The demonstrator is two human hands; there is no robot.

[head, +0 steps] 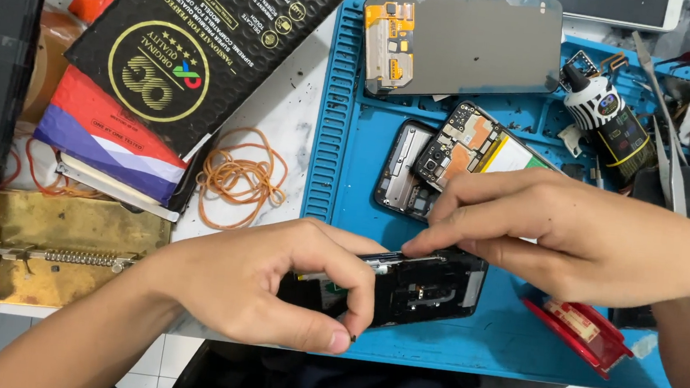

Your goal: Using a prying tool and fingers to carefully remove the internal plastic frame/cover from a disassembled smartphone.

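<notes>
My left hand (271, 283) grips the near end of a black phone frame (428, 289) that lies on a blue work mat (331, 118). My right hand (574, 235) comes in from the right and pinches the frame's top edge with its fingertips. Just behind my right hand lies an opened phone (470, 142) showing its circuit board and battery. To its left sits a dark back cover (401, 170). At the far side of the mat a phone screen panel (466, 42) lies face down, orange flex parts at its left end.
A black padded package (200, 40) and a red, white and blue box (105, 135) lie at the left. Orange rubber bands (238, 176) sit beside the mat. A brass clamp jig (57, 248) is at the near left. A striped bottle (610, 117), tweezers (669, 147) and a red tray (582, 331) stand right.
</notes>
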